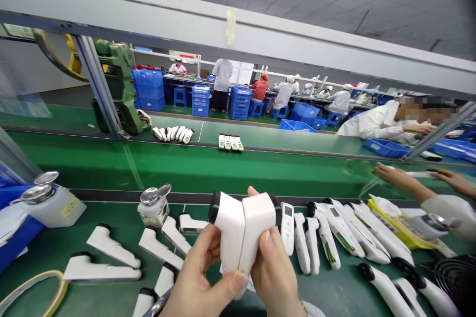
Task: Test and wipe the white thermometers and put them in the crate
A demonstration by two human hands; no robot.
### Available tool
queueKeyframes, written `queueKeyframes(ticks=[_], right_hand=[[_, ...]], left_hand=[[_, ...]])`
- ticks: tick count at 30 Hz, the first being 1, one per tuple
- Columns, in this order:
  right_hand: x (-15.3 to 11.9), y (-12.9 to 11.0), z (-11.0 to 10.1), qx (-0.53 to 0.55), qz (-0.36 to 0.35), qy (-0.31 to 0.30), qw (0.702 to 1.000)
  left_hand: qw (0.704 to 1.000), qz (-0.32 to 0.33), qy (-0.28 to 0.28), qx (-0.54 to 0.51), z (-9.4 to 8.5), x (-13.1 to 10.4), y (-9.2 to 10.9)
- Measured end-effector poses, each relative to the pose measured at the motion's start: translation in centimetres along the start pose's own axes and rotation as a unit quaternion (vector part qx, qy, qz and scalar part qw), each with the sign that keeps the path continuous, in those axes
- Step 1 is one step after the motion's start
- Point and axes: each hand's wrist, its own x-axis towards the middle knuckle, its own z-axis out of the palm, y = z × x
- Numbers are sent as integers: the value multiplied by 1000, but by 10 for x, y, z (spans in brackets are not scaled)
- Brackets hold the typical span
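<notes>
Two white handheld thermometers with black ends are held up side by side at the lower centre, their backs touching. My left hand is closed around the left thermometer. The right thermometer is gripped by my right hand, with the thumb on its side. Several more white thermometers lie on the green bench at the left. To the right of my hands, an upright-lying thermometer shows its screen, and beside it is a row of others.
A metal-topped bottle and a larger one stand left. Tape roll lies lower left; yellow tray is right. Another person's hands reach in from the right. Beyond the green belt, thermometers lie on a ledge.
</notes>
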Motion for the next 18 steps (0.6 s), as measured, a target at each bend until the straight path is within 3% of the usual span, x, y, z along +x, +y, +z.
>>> queueKeyframes(ticks=[9,18], right_hand=[[5,-13,5,27,26,-11,999],[15,-8,7,45,48,-8,998]], left_hand=[[997,-19,-64,-45,-7,2,5],[994,-6,-61,-87,-8,3,4]])
